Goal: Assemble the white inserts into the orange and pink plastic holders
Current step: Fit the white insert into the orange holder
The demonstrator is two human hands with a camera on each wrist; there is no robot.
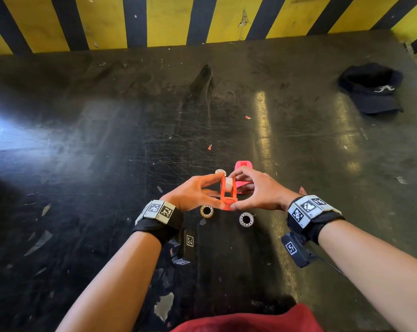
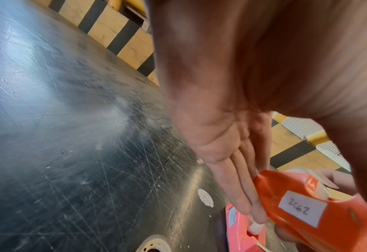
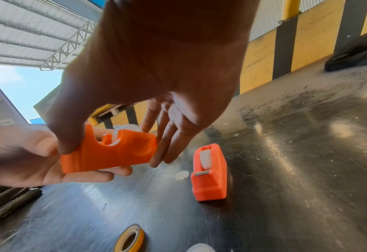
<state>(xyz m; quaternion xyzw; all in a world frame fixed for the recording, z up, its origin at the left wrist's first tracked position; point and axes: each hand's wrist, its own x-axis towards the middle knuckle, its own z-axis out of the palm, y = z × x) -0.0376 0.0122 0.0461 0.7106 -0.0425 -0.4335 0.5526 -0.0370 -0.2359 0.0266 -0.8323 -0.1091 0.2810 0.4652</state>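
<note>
Orange holder point(image 1: 228, 193) | glossy plastic, blocky | white insert point(image 1: 229, 183) seated | both hands gripping

Bright daylight comes from about ten o'clock in the head view, throwing a white glare patch on the scratched black table point(image 1: 87, 130) there and streaks toward two o'clock. Straight edges bow near the frame borders. In the left wrist view the left hand point(image 2: 232, 139) is near, soft and shadowed; the right wrist view is backlit by sky.
</note>
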